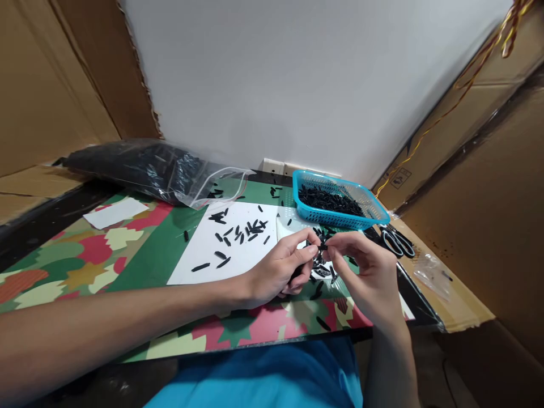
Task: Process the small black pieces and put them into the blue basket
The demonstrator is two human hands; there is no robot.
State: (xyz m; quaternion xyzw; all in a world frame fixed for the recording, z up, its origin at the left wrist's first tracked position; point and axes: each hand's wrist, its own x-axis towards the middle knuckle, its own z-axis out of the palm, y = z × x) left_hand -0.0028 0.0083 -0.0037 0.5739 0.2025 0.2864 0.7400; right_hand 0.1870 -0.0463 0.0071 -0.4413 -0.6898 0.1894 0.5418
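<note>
Between my two hands is a small black piece, pinched from both sides; its exact kind is too small to make out. My left hand grips it with thumb and forefinger, the other fingers curled around something dark. From the right, my right hand holds the piece's other end between thumb and fingertips. Beneath them, loose black pieces lie scattered, partly hidden by the hands. More of these short, narrow pieces rest on a white sheet to the left.
A blue perforated basket full of black pieces stands behind my hands. Scissors and a small clear bag lie at the right. A large zip bag of black material is at the back left, near a white paper.
</note>
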